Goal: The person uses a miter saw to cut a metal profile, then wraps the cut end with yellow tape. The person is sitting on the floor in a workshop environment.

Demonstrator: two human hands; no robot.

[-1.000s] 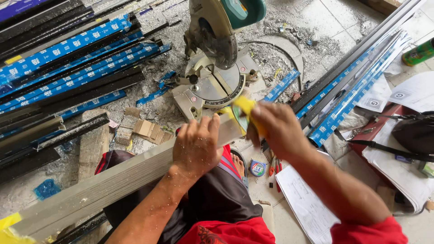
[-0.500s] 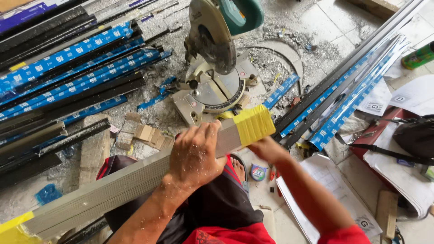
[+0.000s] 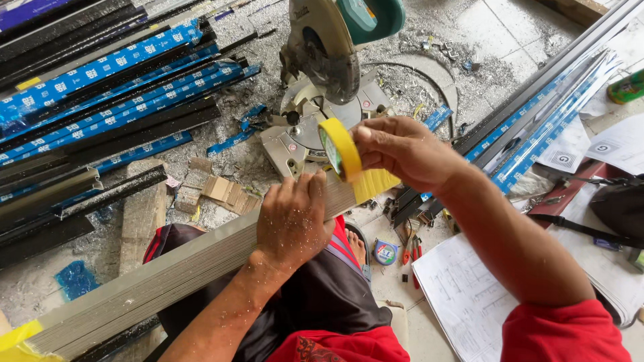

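Tape roll (image 3: 339, 149) above littered tile floor (image 3: 510, 33)

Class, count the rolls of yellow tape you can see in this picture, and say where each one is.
1. The yellow tape roll is held in the right hand, at the yellow-wrapped end of the grey bundle of strips that the left hand grips. Others may be hidden among the clutter.
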